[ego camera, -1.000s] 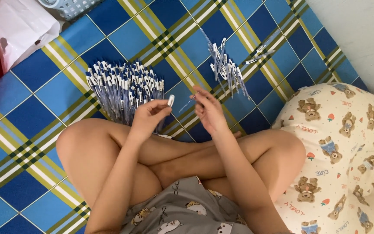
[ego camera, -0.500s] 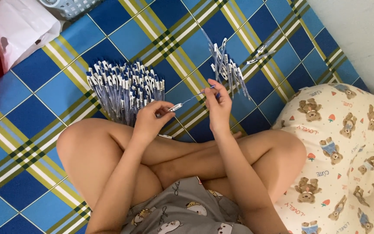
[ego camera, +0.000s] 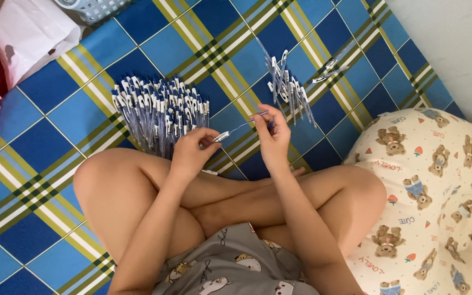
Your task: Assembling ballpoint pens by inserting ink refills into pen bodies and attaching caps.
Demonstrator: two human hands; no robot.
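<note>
From up here I see my left hand (ego camera: 192,152) pinching the white clip end of a slim pen (ego camera: 240,127), while my right hand (ego camera: 271,137) pinches its far end between fingertips, so the pen spans the gap between both hands, above my crossed legs and just over the checked mat (ego camera: 45,104). Its long axis runs nearly level, climbing slightly toward the right hand; holding it at both ends that way looks suited to pushing or twisting parts together, though I can't quite tell whether the thin stretch in the middle is a refill or a clear barrel. A big pile of pens (ego camera: 159,112) lies just beyond the left hand, a smaller heap (ego camera: 288,87) beyond the right, both within easy reach. A bear-print pillow (ego camera: 438,180) sits against my right knee.
</note>
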